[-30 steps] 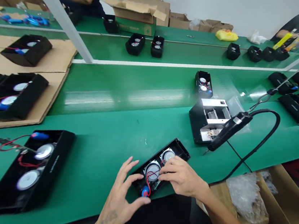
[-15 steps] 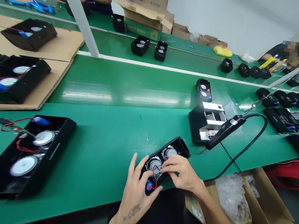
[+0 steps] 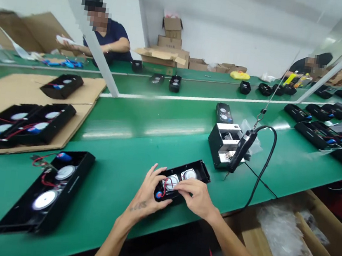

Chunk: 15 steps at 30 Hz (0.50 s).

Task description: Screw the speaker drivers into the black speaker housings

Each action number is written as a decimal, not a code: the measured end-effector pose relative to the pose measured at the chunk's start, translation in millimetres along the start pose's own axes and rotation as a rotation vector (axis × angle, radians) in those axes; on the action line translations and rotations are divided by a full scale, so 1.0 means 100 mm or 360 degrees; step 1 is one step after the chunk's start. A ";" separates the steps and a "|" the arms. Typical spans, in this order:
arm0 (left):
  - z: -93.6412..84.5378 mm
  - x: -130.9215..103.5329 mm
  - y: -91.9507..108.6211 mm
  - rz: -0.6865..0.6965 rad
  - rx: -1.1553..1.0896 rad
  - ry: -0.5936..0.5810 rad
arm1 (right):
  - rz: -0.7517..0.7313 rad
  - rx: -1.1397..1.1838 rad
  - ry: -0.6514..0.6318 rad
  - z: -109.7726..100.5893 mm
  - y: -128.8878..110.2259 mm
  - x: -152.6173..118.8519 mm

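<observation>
Pale lettering, too small to read, marks a black housing at left on a green bench. Arms angled inward, a worker steadies a speaker casing on the bench, left hand spread around its end, right hand apparently pinching its wires.

An open black housing lies before us at the bench's near edge.
We see it long and narrow, open side up, set aslant to that edge with its right end reaching deeper over the bench; we cannot tell if its underside rests flat. Two round, pale-faced speakers sit in a row along it, a small blue cylinder with a red mark lies at its left end, and thin red wire loops over the left speaker.
</observation>
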<state>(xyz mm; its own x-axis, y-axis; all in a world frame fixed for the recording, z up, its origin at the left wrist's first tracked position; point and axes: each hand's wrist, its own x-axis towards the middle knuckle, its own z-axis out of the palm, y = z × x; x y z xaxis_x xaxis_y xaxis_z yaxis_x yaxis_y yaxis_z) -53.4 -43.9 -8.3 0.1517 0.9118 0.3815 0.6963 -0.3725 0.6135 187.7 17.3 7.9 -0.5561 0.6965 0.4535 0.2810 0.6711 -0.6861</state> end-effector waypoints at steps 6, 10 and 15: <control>0.05 -0.20 0.20 -0.0048 0.0358 0.0107 | -0.0240 -0.0226 -0.0354 -0.07 0.12 0.14; 0.13 -0.26 0.27 -0.0039 0.0518 0.0083 | -0.0226 -0.0178 -0.0480 -0.09 0.18 0.19; 0.17 -0.24 0.31 -0.0133 0.0556 0.0124 | -0.0160 -0.0034 -0.0574 -0.14 0.18 0.21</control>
<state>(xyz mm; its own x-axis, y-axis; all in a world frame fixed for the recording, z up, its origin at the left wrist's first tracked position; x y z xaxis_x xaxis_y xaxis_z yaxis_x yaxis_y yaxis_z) -23.4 -73.9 -10.4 0.0397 0.9157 0.3999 0.9037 -0.2037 0.3767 191.8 47.2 13.1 -0.8205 0.4951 0.2859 0.2250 0.7394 -0.6346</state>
